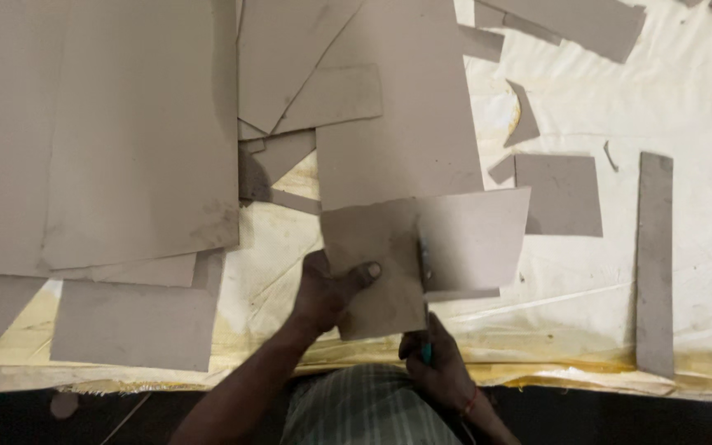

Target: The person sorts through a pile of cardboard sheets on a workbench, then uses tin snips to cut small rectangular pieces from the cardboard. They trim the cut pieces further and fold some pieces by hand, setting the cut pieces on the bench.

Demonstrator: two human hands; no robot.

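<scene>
Head view, looking straight down on the worktop [702, 91], which is covered by a pale cream sheet with yellowed staining along the near edge.

Left hand [333, 290]: closed on the near left edge of a grey cardboard piece [377, 264], thumb lying flat on its top face, the other fingers hidden beneath. The piece sits just beyond the hand, tilted slightly, its far edge overlapping larger sheets.

Right hand [432, 363]: wrapped shut round the handle of a knife [426, 284]; a bit of teal handle shows between the fingers. The blade points away from the body and runs along the right edge of the held cardboard piece, at the seam where it meets a second cardboard piece [475, 239] lying to its right. The right hand is nearer the body than the piece, just below its lower right corner. A red thread band is on that wrist.

Surroundings: large cardboard sheets [109, 132] stacked and overlapping across the left and centre. A small square offcut [560, 196] lies to the right, near the second piece but apart from it. A long narrow strip [654, 264] lies well to the right, upright in the view. Small scraps [524, 115] lie beyond.
</scene>
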